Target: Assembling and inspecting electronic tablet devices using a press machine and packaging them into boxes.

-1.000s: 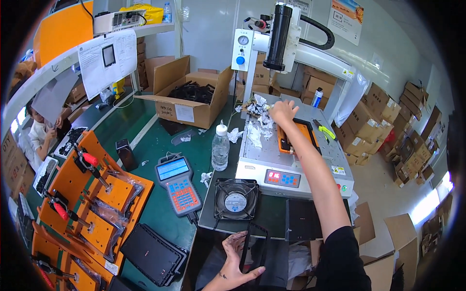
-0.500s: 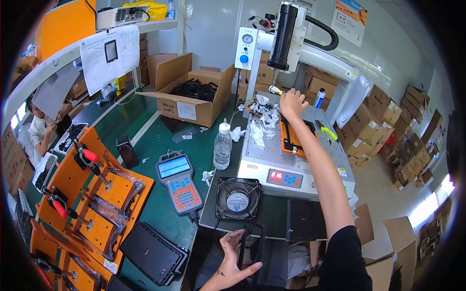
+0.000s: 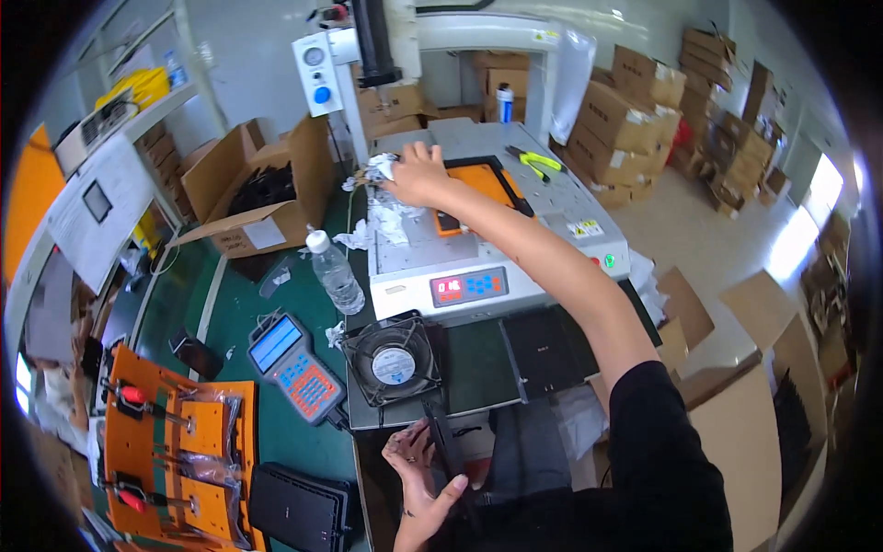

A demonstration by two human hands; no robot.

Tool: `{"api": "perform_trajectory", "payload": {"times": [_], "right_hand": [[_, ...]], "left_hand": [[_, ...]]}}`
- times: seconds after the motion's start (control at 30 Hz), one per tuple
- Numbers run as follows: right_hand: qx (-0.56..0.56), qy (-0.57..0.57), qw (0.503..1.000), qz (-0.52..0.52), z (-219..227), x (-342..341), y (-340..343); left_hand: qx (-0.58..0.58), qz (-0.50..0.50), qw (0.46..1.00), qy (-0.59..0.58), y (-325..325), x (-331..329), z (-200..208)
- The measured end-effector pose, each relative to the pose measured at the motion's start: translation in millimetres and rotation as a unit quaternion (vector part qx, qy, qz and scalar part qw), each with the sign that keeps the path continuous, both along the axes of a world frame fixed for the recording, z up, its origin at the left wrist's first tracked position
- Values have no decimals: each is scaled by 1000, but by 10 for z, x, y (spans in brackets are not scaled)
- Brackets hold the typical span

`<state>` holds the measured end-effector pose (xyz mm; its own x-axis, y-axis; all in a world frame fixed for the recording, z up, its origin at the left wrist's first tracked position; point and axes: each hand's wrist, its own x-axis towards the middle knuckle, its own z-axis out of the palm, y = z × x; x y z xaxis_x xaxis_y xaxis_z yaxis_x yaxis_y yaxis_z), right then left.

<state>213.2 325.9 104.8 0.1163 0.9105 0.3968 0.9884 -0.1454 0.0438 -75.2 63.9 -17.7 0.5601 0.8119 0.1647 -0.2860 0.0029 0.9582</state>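
My left hand [image 3: 421,478] is low in the view, its thumb and fingers around a black rectangular plastic frame [image 3: 443,442] seen nearly edge-on. My right arm stretches across the machine bed, and my right hand [image 3: 420,175] is closed on white crumpled tissue [image 3: 381,167] at the bed's left side. More torn tissue [image 3: 386,221] lies just below that hand. To its right is an orange fixture [image 3: 483,187] with black framing, partly covered by my forearm. Above, the black dispensing cylinder [image 3: 375,41] hangs over the bed.
Green-handled pliers [image 3: 537,164] lie on the bed's right. In front stand a fan [image 3: 391,361] and a clear bottle [image 3: 337,274]. Left are a handheld keypad device [image 3: 299,368], orange clamp fixtures [image 3: 184,451], stacked black panels [image 3: 299,506] and an open carton [image 3: 262,198].
My right hand has moved from beneath the dispensing nozzle down to the tissue pile. The view has shifted, and the left hand still holds the black frame, now turned more edge-on.
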Motion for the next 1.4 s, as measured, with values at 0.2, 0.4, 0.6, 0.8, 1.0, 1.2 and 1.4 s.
{"api": "perform_trajectory", "payload": {"times": [0.2, 0.4, 0.6, 0.8, 1.0, 1.2, 1.4], "right_hand": [[190, 84, 978, 4, 61, 257, -1579], [231, -5, 910, -343, -1034, 717, -2865], [207, -2, 945, -252, -1259, 722, -3162], [236, 208, 935, -164, -922, 442, -3280], [51, 861, 421, 281, -1021, -434, -3409], [69, 803, 478, 349, -1163, -715, -3292], [147, 888, 248, 358, -1009, -640, -3329]], "left_hand": [[-45, 40, 998, -3, -57, 62, 70], [44, 96, 993, -56, 76, 281, -44], [62, 18, 998, 9, -111, 780, 153], [138, 36, 986, 83, -147, 822, 159], [321, -56, 932, 161, -199, 777, 316], [281, -84, 932, 212, -342, 707, 303], [-191, -201, 961, -13, -237, 536, -59]]}}
